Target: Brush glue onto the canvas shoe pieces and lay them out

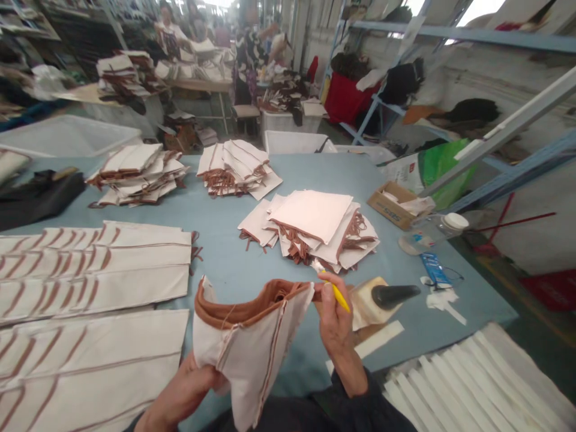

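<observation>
My left hand [198,384] is closed on the lower left side of a sewn cream fabric piece [256,342], lifted above the table. Brown lining and edging [252,306] show along its upper opening, and stitched seams run down its outside. In my right hand [335,330] is a slim yellow-handled tool [336,295] with a whitish end; its exact kind is unclear. The fingers are closed around it, right beside the piece's upper right corner, and the fingertips seem to touch that corner. Just beyond lies a stack of cream pieces with brown undersides [310,216].
More stacked pieces [234,159] lie farther back on the blue-green table [216,240]; overlapping rows [94,270] cover its left. At right are a block with a black horn-like part [396,295], a cardboard box [391,207] and a clear jar [427,234]. People work in the background.
</observation>
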Demonstrator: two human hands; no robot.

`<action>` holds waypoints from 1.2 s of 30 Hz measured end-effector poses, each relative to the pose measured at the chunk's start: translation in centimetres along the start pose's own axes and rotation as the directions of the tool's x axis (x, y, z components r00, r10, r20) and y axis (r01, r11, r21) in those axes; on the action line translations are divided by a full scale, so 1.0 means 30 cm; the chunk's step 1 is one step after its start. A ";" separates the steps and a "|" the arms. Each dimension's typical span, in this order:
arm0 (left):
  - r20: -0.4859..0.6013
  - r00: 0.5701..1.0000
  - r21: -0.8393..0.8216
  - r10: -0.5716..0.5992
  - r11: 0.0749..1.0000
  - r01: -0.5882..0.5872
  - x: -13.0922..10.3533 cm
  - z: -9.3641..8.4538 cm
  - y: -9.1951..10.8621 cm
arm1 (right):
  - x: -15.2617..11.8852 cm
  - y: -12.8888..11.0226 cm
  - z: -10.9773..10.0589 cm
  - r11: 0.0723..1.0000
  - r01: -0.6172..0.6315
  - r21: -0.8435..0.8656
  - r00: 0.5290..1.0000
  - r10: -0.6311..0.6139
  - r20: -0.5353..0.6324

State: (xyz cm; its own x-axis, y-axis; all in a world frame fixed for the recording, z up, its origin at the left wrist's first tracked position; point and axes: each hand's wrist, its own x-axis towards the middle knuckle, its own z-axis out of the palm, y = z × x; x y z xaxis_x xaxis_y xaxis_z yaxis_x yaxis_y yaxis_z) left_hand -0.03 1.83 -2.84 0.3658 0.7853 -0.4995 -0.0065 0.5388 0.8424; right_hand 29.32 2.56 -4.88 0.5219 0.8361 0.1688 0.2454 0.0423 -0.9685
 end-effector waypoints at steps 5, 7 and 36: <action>0.055 0.998 -0.145 -0.014 0.989 0.022 -0.044 0.031 0.040 | -0.089 -0.059 0.093 0.999 0.038 -0.036 0.999 -0.039 -0.010; 0.087 0.996 -0.135 -0.014 0.991 0.026 -0.062 0.029 0.045 | -0.130 -0.085 0.113 0.996 0.070 -0.052 0.998 -0.070 0.010; 0.289 0.589 0.594 0.755 0.341 -0.729 -0.022 0.202 0.024 | -0.304 -0.116 -0.141 0.588 0.739 -0.330 0.672 -0.676 0.301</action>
State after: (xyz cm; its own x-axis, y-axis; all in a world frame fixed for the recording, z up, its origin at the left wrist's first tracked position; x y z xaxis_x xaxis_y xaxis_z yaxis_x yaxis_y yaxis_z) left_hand 5.38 -0.14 -0.67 0.4794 0.7810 0.4003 0.2845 -0.5698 0.7710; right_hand 27.16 -7.51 -2.27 -0.0612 0.6982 0.7133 0.7993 0.4622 -0.3839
